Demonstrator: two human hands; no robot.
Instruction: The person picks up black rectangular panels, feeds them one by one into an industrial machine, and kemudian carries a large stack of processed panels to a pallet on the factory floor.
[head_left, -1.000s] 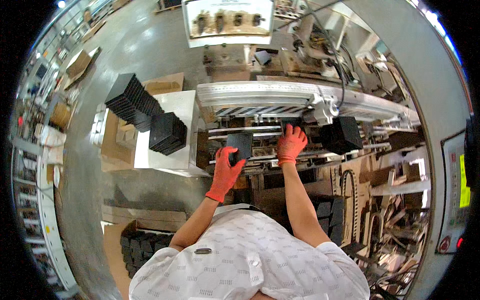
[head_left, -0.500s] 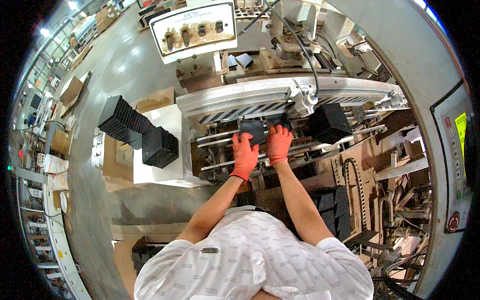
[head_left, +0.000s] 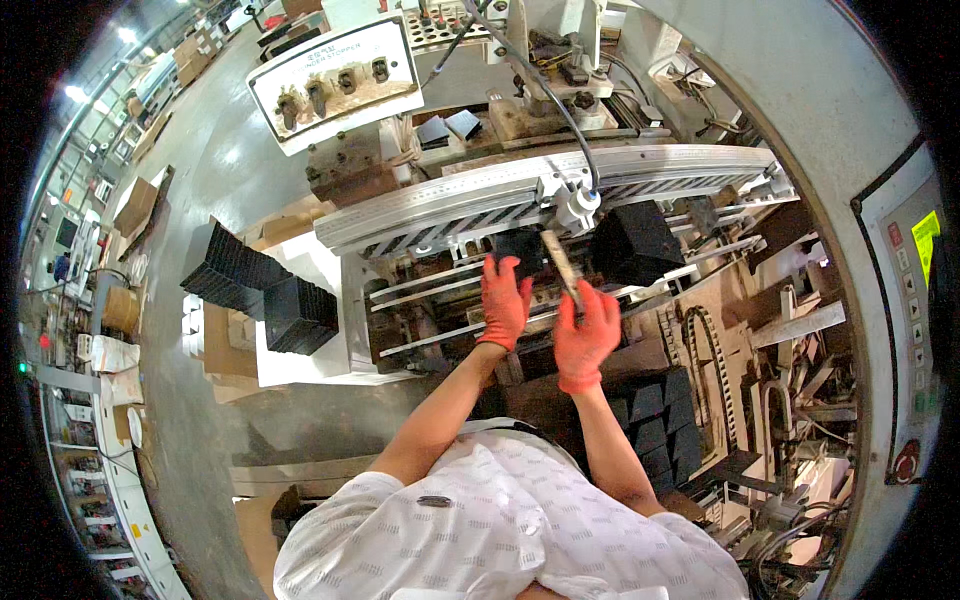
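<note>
Both my hands wear orange-red gloves over the machine's metal rails (head_left: 430, 290). My left hand (head_left: 505, 305) grips the near edge of a dark, flat square piece (head_left: 519, 246) with thumb and fingers. To its right, my right hand (head_left: 588, 335) pinches a thin, tan strip-like piece (head_left: 560, 262), which points up and away from me. Whether it is a strip or a panel seen edge-on, I cannot tell. A black block-like stack (head_left: 637, 243) sits on the rails beyond my right hand.
Stacks of black flat pieces (head_left: 298, 315) stand on a white surface (head_left: 285, 368) at left. A metal beam (head_left: 430, 213) crosses behind the rails, bearing a white cylinder fitting (head_left: 577, 207). More black pieces (head_left: 655, 425) lie below my right forearm. A control panel (head_left: 910, 330) is at far right.
My right hand has drawn back toward me and right, lifting the tan-edged piece from the rails. My left hand stays at the dark square piece. The whole view has shifted slightly.
</note>
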